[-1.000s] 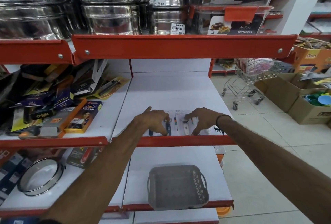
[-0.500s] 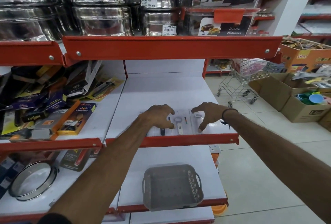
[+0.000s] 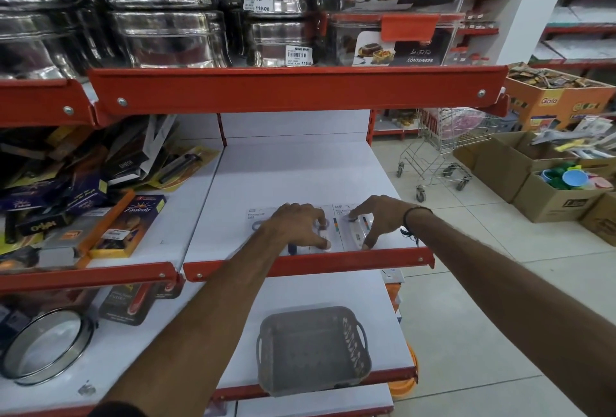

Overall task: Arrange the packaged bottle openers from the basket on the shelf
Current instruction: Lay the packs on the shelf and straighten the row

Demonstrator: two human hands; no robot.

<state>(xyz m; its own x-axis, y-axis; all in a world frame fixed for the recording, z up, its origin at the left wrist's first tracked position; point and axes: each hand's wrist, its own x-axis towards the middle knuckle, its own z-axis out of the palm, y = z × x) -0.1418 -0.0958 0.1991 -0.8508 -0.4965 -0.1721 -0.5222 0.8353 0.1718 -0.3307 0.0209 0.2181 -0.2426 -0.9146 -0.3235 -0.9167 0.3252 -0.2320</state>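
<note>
On white shelf (image 3: 293, 176), packaged bottle openers (image 3: 336, 228) lie flat beside tiled aisle (image 3: 466, 300).

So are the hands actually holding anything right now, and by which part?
Nothing is lifted. The left hand and right hand press fingertips on the flat white carded bottle opener packs lying on the shelf.

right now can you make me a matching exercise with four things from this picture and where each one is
Things:
1. grey basket
2. shopping trolley
3. steel tins
4. bottle opener packs

Places:
A. top shelf, above the red rail
B. lower shelf, near its front edge
C. on the floor in the aisle to the right
D. middle shelf, under both hands

Pairs: 1-B, 2-C, 3-A, 4-D. The left hand and right hand rest on the packs.
</note>
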